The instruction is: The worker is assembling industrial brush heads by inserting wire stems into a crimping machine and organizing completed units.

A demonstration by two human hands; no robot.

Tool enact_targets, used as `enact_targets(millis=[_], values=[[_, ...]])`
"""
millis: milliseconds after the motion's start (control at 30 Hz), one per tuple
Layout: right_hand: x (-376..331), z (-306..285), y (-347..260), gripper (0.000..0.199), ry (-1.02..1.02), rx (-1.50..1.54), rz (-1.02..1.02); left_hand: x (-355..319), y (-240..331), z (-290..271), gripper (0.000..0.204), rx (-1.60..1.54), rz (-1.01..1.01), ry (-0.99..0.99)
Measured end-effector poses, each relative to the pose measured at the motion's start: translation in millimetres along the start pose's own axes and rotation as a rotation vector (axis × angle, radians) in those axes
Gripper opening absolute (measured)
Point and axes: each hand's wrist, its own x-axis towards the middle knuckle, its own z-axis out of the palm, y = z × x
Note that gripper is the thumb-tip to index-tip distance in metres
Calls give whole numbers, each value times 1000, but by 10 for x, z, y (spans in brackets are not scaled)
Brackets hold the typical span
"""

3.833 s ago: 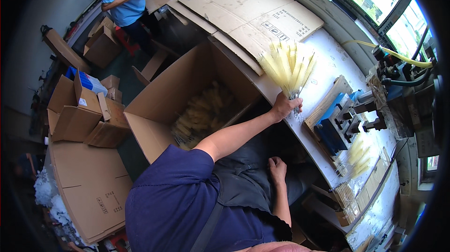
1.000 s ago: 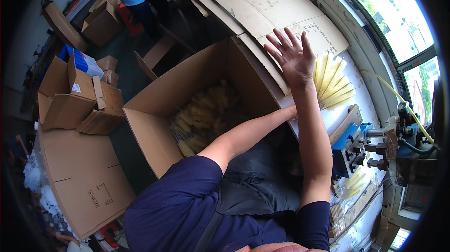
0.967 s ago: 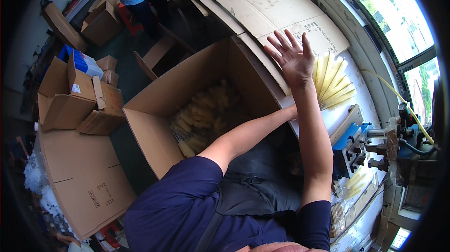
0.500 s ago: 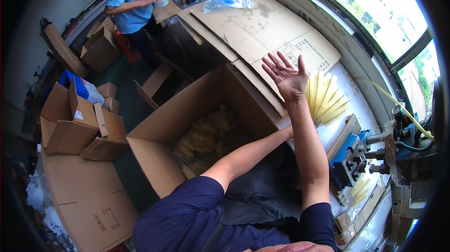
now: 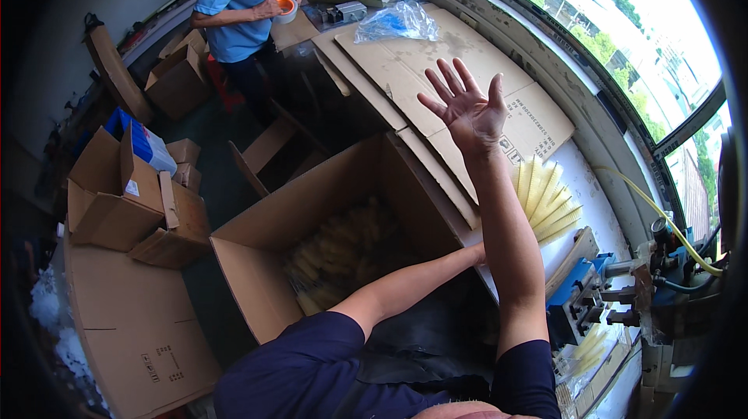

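My right hand (image 5: 470,117) is raised above the cardboard sheets, palm up toward me, fingers spread, with nothing in it. My left arm reaches across to the right, and only the edge of my left hand (image 5: 479,253) shows; its fingers are hidden behind my right forearm. Just beyond that forearm, a fan of thin yellowish translucent strips (image 5: 549,199) spreads over the white tabletop (image 5: 604,213). The strips' near ends are hidden, so I cannot tell whether my left hand holds them. A large open carton (image 5: 261,283) beside me contains many similar yellowish pieces (image 5: 339,248).
Flat cardboard sheets (image 5: 460,53) cover the table along the window, with a clear plastic bag (image 5: 397,22) on top. A blue clamping machine (image 5: 573,302) stands at right. Opened cartons (image 5: 117,216) sit at left. A person in blue (image 5: 238,10) holds a tape roll (image 5: 284,6).
My right hand has risen slightly and shifted left, its fingers spread wider. The view has tilted a little, so the surroundings sit lower. My left arm keeps nearly the same pose.
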Motion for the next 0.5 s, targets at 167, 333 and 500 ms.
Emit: enact_targets(millis=[167, 333, 500], values=[[-20, -108, 101, 90, 52, -69, 30, -8, -30, -40, 38, -70, -11, 57], [-235, -271, 86, 90, 83, -103, 64, 67, -97, -21, 38, -123, -27, 67], [-624, -255, 209, 88, 154, -16, 135, 119, -234, -28, 38, -199, -36, 62]])
